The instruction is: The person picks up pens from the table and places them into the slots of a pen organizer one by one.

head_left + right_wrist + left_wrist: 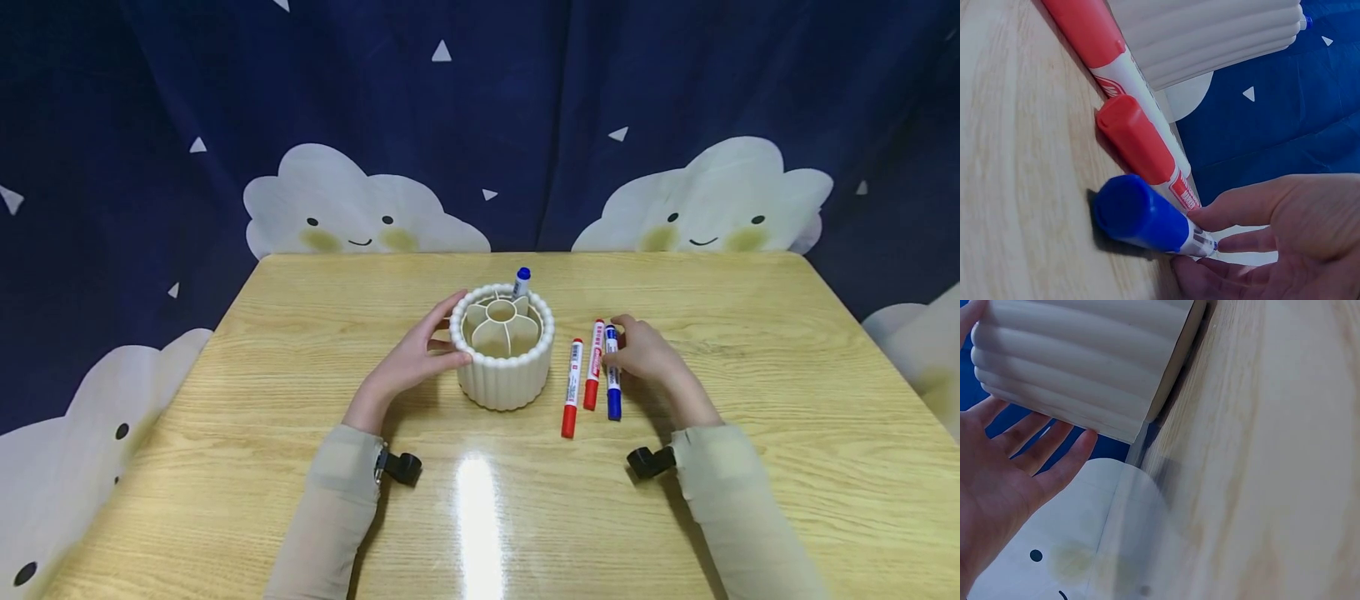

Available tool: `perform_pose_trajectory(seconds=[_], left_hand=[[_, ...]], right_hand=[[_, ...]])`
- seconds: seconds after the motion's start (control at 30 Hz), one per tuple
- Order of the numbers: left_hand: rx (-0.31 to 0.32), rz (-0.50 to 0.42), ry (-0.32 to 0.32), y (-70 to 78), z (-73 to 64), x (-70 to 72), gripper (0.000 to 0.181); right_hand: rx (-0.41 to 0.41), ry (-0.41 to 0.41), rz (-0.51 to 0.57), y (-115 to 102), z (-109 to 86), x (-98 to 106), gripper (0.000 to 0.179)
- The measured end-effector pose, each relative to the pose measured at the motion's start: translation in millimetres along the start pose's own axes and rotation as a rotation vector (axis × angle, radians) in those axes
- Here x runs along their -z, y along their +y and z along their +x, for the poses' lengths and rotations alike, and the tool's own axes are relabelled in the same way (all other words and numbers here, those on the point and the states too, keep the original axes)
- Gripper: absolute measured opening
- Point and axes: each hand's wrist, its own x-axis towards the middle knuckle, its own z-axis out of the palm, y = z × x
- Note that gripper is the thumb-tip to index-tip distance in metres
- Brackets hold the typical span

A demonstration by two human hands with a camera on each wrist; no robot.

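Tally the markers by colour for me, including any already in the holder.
Red: 2, the left red marker and the middle red marker, both lying on the table
Blue: 2, the lying blue marker at the right hand and the upright blue marker in the holder
Total: 4 markers

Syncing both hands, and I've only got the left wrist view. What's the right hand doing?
Observer: The right hand has its thumb and fingers about a blue marker lying on the table.
Operator: Anything inside the cream container?
Observer: Yes, the head view shows a blue-capped marker standing in its far side, cap up.
Operator: Other loose markers?
Observer: Two, between the container and the right hand: one red marker and another red marker.
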Motion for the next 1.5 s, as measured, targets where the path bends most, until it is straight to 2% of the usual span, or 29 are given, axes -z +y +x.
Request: perform_pose_trajectory(seconds=[0.2,0.3,0.5,0.6,0.87,1.2,1.5], left_hand=[[0.005,0.001,-0.004,0.3,-0.9,-0.6,0.082],[0.0,-0.002,-0.004,-1.8,0.0,-0.5,0.082],[-0.015,-0.004,0.002,-23.9,4.7,1.2,0.082],[-0.019,0.007,0.005,-26.9,4.6,1.1,0.082],[-0.002,-0.015,-0.006,-0.3,-1.5,-0.8,0.082],[0.004,-0.013,-0.001,-0.6,-2.4,-0.3,0.081],[0.001,-0.016,-0.005,-0.3,-0.7,-0.3,0.081]], right_hand=[[-0.022,-0.022,0.02,0,-0.1,0,0.065],[-0.022,-0.008,0.028,-2,-1.9,3,0.067],[-0.004,0.052,0.038,-3,-5.7,8,0.067],[-0.004,0.072,0.049,-7,-7.8,11,0.068],[-0.008,0.114,0.039,-18,-9.6,16,0.071],[0.069,0.19,0.161,-26,-11.3,18,0.07],[0.163,0.317,0.232,-42,-13.6,24,0.067]])
